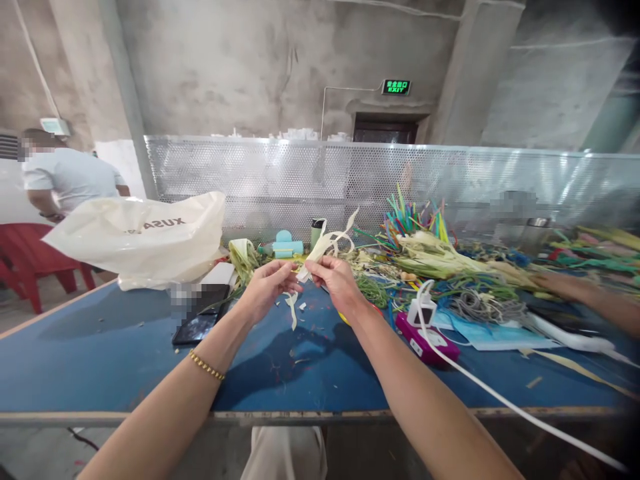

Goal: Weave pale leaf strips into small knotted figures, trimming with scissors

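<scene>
A bundle of pale, ribbon-like husk strips (327, 245) is pinched between the thumb and fingers of my right hand (337, 283), its loose ends fanning upward. Just to the left, my left hand (270, 285) is closed in a pinch near the bundle's lower end. Whatever lies between its fingertips is too small to make out. Below the hands a curled pale strip (293, 312) dangles over the blue table (310, 373). A phone (200, 323) lies left of my left hand.
Right of my hands are a purple power strip (427, 340) with a white cable, a husk pile (430, 257), colourful stems (410, 217) and wire coils (483, 307). Another person's arm (580, 290) reaches in there. At left stand a large white bag (145, 240) and a red chair (40, 250).
</scene>
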Motion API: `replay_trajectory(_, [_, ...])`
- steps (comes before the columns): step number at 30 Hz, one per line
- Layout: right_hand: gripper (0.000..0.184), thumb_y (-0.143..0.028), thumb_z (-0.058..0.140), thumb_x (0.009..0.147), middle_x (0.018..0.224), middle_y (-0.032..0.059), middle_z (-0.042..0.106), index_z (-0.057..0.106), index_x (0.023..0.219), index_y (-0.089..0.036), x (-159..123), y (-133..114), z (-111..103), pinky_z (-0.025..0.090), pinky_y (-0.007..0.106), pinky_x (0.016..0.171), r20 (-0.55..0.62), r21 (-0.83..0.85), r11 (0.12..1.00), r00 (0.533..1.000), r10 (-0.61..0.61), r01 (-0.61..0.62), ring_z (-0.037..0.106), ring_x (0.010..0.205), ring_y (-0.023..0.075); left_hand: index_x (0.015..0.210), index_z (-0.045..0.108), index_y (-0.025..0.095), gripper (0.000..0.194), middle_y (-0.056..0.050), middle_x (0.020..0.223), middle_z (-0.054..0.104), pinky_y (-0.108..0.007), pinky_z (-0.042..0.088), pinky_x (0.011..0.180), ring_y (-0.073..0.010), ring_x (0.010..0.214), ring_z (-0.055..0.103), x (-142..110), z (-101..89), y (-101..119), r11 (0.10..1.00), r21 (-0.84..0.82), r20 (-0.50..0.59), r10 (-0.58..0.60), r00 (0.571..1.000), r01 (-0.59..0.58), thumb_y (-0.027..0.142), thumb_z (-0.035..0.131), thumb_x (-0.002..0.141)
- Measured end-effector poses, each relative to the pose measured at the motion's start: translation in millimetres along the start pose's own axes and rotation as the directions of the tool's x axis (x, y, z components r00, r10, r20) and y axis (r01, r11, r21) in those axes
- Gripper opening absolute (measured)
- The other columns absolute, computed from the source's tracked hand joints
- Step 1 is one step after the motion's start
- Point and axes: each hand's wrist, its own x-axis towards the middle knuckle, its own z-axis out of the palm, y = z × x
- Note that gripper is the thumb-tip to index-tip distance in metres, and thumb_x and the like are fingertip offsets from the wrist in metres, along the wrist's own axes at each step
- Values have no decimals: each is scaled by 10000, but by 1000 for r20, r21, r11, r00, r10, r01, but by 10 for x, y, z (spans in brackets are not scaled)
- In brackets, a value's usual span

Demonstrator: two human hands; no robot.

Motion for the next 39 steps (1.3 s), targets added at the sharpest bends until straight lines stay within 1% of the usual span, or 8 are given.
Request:
replay_trajectory(8, [344,-443,737,652,499,-40,465,544,575,-169,-20,-3,26,292,249,486,-23,-164,984,997,-75,70,375,489,87,863,660,118,349,-36,718,686,-260,457,612,-135,608,636,-4,54,-43,977,207,-59,61,996,-47,297,835,620])
replay_trajectory(12, [347,-452,729,656,511,-32,494,544,573,-171,-30,8,43,315,254,497,-13,-207,975,996,-91,86,405,496,96,745,663,113,267,-34,602,666,-252,438,581,-127,550,609,9,31,-75,970,241,-56,54,997,-38,321,803,653])
replay_trajectory(16, [363,-468,730,658,500,-31,497,541,558,-175,-29,21,60,321,252,495,-7,-219,971,995,-96,92,408,488,96,708,642,118,270,-45,551,663,-241,420,539,-122,497,583,22,8,-89,959,281,-68,60,996,-38,350,777,677])
replay_trajectory(22, [383,-492,760,622,489,-32,502,551,568,-176,-42,5,96,336,242,477,-6,-144,989,999,-39,37,418,474,93,698,511,165,367,-37,642,696,-237,405,495,-143,492,623,11,41,-101,969,239,-62,83,995,-66,424,770,674])
replay_trajectory(25, [384,-481,774,610,490,-38,493,542,565,-178,-49,2,107,337,240,471,-1,-89,996,1000,-17,17,412,465,87,701,467,183,378,-16,622,681,-238,401,497,-149,496,626,8,56,-106,968,238,-45,88,995,-75,444,741,706])
replay_trajectory(31, [391,-476,791,597,486,-43,482,537,553,-182,-33,37,99,330,246,465,-2,-32,999,1000,13,-13,397,453,82,618,472,190,306,24,504,588,-244,398,527,-134,497,578,30,31,-113,934,326,-79,182,980,-147,337,707,749])
replay_trajectory(34, [421,-505,793,591,467,-48,460,527,538,-183,-26,36,94,318,243,462,11,-52,999,1000,1,-1,381,452,80,594,504,178,296,22,511,558,-236,394,535,-135,541,577,38,15,-107,958,263,-115,148,982,-114,317,737,712])
replay_trajectory(39, [410,-511,791,600,483,-45,460,548,560,-183,-43,10,98,296,253,464,41,-86,995,998,-43,47,372,459,83,638,556,151,268,11,618,549,-220,394,534,-113,589,561,48,-22,-102,999,37,-123,9,992,-4,308,770,675])
